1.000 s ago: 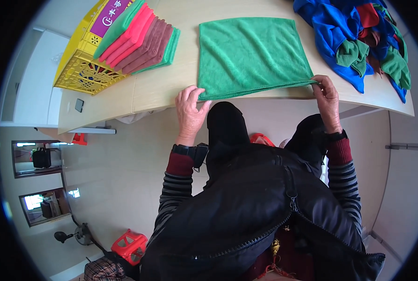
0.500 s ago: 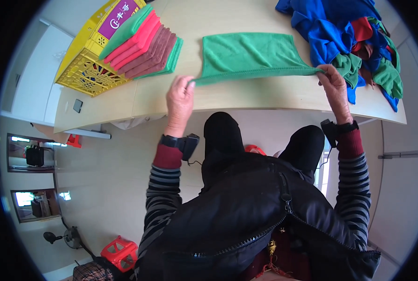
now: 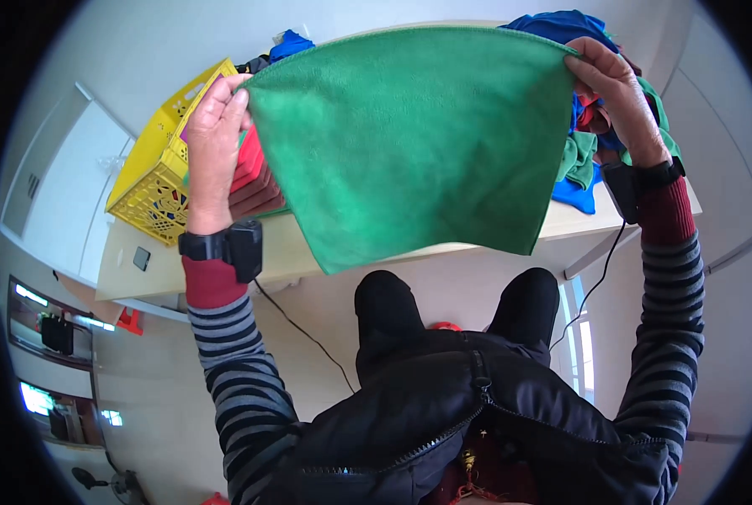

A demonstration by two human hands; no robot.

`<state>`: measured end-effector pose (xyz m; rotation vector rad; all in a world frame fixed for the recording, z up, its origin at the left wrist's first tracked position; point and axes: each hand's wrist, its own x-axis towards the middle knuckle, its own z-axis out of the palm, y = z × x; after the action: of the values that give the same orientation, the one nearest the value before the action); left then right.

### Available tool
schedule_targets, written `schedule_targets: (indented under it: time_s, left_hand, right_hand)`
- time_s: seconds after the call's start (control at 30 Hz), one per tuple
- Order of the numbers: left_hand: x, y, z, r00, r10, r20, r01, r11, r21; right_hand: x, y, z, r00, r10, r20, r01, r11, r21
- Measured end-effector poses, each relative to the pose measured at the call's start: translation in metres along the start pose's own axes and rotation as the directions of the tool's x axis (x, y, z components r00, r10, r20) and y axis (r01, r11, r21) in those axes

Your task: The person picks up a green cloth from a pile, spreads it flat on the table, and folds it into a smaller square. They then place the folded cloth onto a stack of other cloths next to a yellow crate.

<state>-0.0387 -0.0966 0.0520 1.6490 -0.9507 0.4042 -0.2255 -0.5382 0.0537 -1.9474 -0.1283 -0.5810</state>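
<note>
A green cloth (image 3: pixel 409 143) hangs spread out in the air above the table, held up by its two top corners. My left hand (image 3: pixel 214 143) pinches its left corner and my right hand (image 3: pixel 616 93) pinches its right corner. The cloth hides most of the tabletop behind it. A stack of folded red, pink and brown cloths (image 3: pixel 254 181) shows just right of my left hand.
A yellow plastic crate (image 3: pixel 157 172) stands at the table's left end. A heap of blue, red and green cloths (image 3: pixel 586 156) lies at the right end, behind my right wrist. The pale table's front edge (image 3: pixel 292 265) runs below the cloth.
The green cloth lay flat on the table with my hands at its near corners. Both hands have since lifted it off the table and hold it up, spread wide.
</note>
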Motion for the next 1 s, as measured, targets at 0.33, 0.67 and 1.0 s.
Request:
schedule_targets:
  time_s: [0.33,0.67,1.0]
  left_hand:
    - [0.031,-0.058,-0.001,0.97,-0.203,0.132,0.171,0.961,0.219]
    - [0.047,-0.076,0.018,0.994,0.099,-0.037,-0.081,0.942,0.326]
    - [-0.207,-0.165,0.058,0.968,-0.156,0.197,0.007,0.802,0.598]
  right_hand:
    - [0.052,0.047,0.008,0.991,0.028,0.132,-0.014,0.995,-0.103]
    - [0.054,0.074,0.036,0.971,-0.208,-0.115,0.172,0.948,-0.269]
    - [-0.109,0.189,0.125,0.981,-0.03,0.191,0.128,0.844,-0.521]
